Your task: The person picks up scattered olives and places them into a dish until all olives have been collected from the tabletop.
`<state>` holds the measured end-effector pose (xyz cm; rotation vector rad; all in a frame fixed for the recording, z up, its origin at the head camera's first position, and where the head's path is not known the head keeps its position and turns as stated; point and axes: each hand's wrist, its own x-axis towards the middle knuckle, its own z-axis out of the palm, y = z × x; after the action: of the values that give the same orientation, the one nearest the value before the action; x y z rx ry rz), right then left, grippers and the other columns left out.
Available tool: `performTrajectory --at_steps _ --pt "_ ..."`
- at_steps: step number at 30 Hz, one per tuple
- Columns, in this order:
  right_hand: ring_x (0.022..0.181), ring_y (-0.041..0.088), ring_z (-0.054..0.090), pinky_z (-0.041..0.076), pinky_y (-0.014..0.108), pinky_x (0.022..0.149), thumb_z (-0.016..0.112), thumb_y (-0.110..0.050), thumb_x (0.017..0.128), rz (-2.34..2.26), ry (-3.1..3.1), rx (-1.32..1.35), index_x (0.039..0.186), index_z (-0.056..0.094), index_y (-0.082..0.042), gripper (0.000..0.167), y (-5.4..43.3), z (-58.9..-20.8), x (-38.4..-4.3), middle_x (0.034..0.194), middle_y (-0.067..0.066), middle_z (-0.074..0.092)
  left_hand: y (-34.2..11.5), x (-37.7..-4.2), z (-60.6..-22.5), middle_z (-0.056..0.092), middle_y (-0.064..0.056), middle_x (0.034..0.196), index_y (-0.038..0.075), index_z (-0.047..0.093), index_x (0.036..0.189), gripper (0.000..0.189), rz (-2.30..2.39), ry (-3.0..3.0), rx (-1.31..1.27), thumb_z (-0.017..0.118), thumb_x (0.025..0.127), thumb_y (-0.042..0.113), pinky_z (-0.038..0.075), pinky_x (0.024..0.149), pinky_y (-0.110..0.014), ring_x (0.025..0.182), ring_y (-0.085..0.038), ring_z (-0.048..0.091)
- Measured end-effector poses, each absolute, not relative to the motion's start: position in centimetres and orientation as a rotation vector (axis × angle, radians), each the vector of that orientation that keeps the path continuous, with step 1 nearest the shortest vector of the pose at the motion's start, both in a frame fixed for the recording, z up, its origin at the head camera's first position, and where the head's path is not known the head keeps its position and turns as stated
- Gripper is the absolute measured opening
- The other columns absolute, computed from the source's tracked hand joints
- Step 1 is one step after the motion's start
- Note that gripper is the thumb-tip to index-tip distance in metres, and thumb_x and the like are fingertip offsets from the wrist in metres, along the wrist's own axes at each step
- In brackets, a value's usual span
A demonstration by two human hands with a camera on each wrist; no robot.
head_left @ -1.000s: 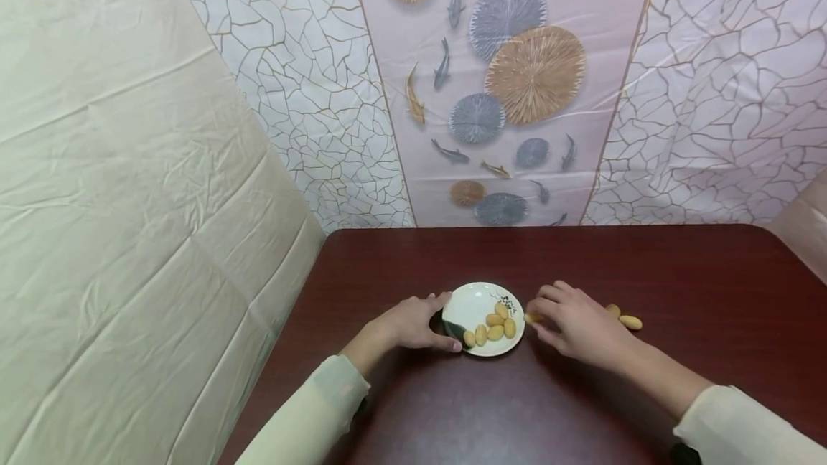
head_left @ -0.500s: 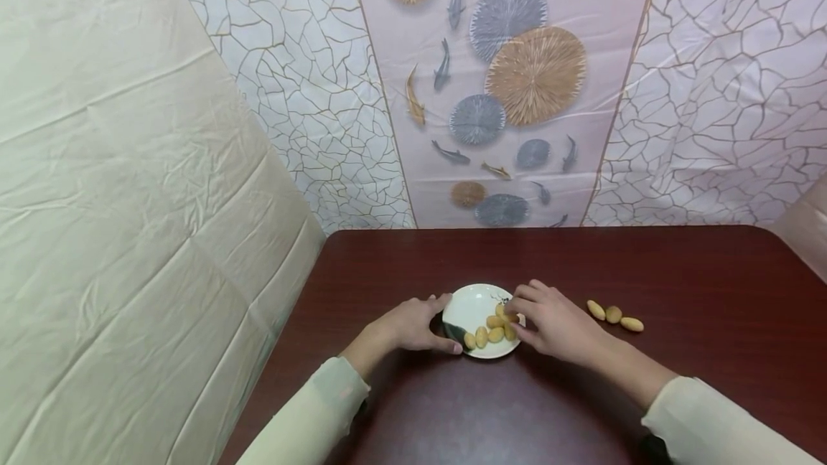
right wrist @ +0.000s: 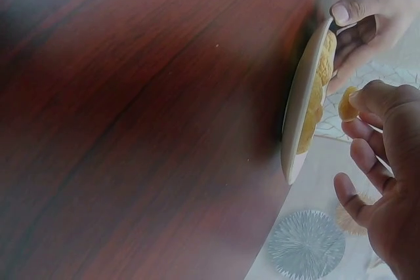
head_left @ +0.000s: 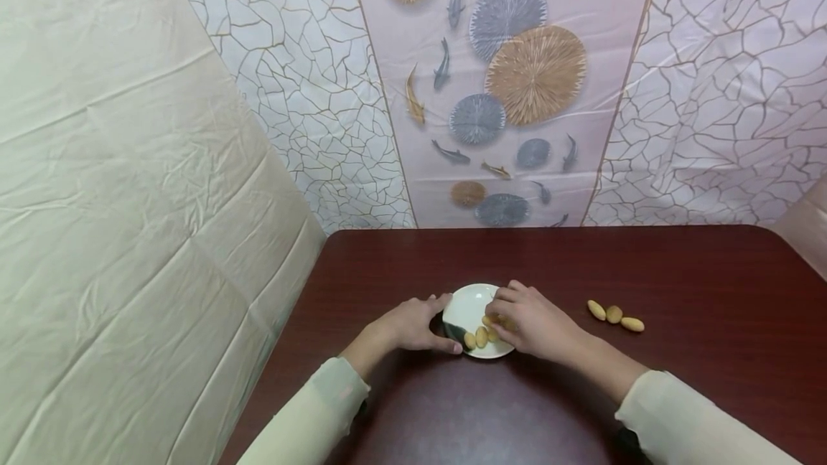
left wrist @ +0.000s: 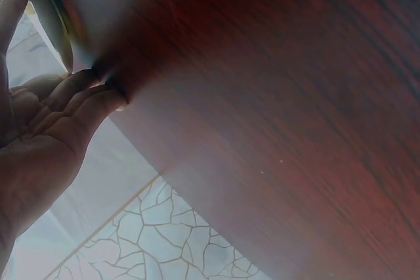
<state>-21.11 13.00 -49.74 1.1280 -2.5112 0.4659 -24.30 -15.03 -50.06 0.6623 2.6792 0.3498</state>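
A small white plate (head_left: 465, 311) with a dark patch on its left side lies on the table, bearing several yellow oval pieces (head_left: 482, 336) that look like nuts or small dried fruit. My left hand (head_left: 413, 323) holds the plate at its left rim, thumb at the near edge and fingers at the far side. Over the plate's right half, my right hand (head_left: 533, 321) pinches one yellow oval piece (right wrist: 348, 104) between thumb and forefinger; the other fingers stay loosely bent. In the right wrist view this piece is above the plate, apart from the pile. My right hand hides part of the pile in the head view.
Three more yellow oval pieces (head_left: 614, 315) lie in a row on the dark red-brown table (head_left: 698, 379), right of the plate. A patterned cloth (head_left: 504, 163) hangs behind the table's far edge, and a pale cloth (head_left: 161, 235) hangs along the left.
My right hand has moved left from beside the plate to over it, carrying the yellow oval piece. The row on the right has come into full view. My left hand and the plate stay put.
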Motion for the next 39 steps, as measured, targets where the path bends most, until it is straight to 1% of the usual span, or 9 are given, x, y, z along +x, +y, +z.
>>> performTrajectory --at_steps 7,15,18,22,26,30,33,36,39 --pt "0.097 0.016 0.058 0.051 0.035 0.077 0.092 -0.015 0.089 0.450 -2.533 1.154 0.102 0.080 -0.017 0.018 12.2 -49.5 -21.4 0.103 -0.004 0.073 -15.1 -24.3 -50.0 0.043 -0.019 0.175 0.019 0.030 0.177 0.117 0.350 2.691 0.673 0.079 0.088 0.077 0.042 0.130 -0.049 0.162 -0.035 0.046" --pt "0.094 0.016 0.057 0.049 0.035 0.075 0.092 -0.015 0.088 0.411 -2.527 1.166 0.098 0.079 -0.018 0.017 11.6 -50.0 -21.6 0.100 -0.005 0.072 -15.1 -24.3 -50.1 0.042 -0.017 0.175 0.017 0.030 0.176 0.117 0.344 2.695 0.694 0.079 0.089 0.077 0.042 0.130 -0.049 0.162 -0.034 0.044" --pt "0.095 0.018 0.059 0.050 0.036 0.074 0.093 -0.015 0.088 0.390 -2.520 1.164 0.101 0.080 -0.017 0.019 11.5 -50.1 -21.6 0.102 -0.003 0.074 -15.1 -24.2 -50.1 0.042 -0.018 0.175 0.017 0.030 0.176 0.116 0.344 2.695 0.692 0.079 0.089 0.076 0.042 0.130 -0.049 0.162 -0.034 0.044" --pt "0.099 0.022 0.062 0.053 0.037 0.074 0.093 -0.015 0.087 0.358 -2.508 1.152 0.108 0.081 -0.014 0.024 11.5 -50.2 -21.5 0.109 0.001 0.077 -15.1 -24.1 -50.1 0.042 -0.018 0.175 0.018 0.031 0.176 0.116 0.352 2.690 0.682 0.079 0.089 0.076 0.042 0.130 -0.049 0.163 -0.034 0.044" --pt "0.101 0.022 0.063 0.052 0.037 0.074 0.091 -0.014 0.088 0.358 -2.518 1.138 0.112 0.082 -0.013 0.025 11.8 -50.2 -21.4 0.113 0.001 0.078 -15.1 -24.1 -50.1 0.042 -0.018 0.175 0.019 0.030 0.177 0.116 0.362 2.685 0.667 0.080 0.088 0.076 0.042 0.131 -0.048 0.163 -0.034 0.043" --pt "0.098 0.019 0.061 0.049 0.033 0.072 0.091 -0.014 0.090 0.369 -2.521 1.127 0.113 0.083 -0.015 0.024 12.2 -50.1 -21.1 0.112 -0.002 0.077 -15.2 -24.2 -50.2 0.041 -0.020 0.175 0.019 0.030 0.177 0.117 0.362 2.687 0.661 0.080 0.088 0.076 0.042 0.130 -0.048 0.163 -0.034 0.043" --pt "0.096 0.017 0.059 0.046 0.030 0.071 0.093 -0.017 0.089 0.369 -2.520 1.121 0.110 0.082 -0.017 0.023 12.7 -50.0 -20.9 0.109 -0.004 0.075 -15.2 -24.3 -50.3 0.042 -0.020 0.175 0.019 0.030 0.177 0.116 0.358 2.689 0.662 0.080 0.088 0.076 0.042 0.131 -0.048 0.163 -0.033 0.043" --pt "0.096 0.017 0.058 0.045 0.031 0.072 0.093 -0.020 0.090 0.357 -2.538 1.105 0.108 0.081 -0.019 0.022 13.2 -50.0 -20.7 0.109 -0.005 0.074 -15.2 -24.3 -50.3 0.041 -0.018 0.176 0.019 0.030 0.177 0.116 0.353 2.690 0.662 0.080 0.088 0.076 0.041 0.131 -0.048 0.164 -0.033 0.042" --pt "0.099 0.017 0.058 0.046 0.032 0.074 0.091 -0.024 0.092 0.346 -2.576 1.078 0.111 0.081 -0.020 0.021 13.8 -50.0 -20.5 0.111 -0.005 0.073 -15.1 -24.3 -50.3 0.041 -0.017 0.176 0.019 0.030 0.177 0.116 0.355 2.689 0.665 0.080 0.088 0.075 0.040 0.132 -0.048 0.165 -0.033 0.041"
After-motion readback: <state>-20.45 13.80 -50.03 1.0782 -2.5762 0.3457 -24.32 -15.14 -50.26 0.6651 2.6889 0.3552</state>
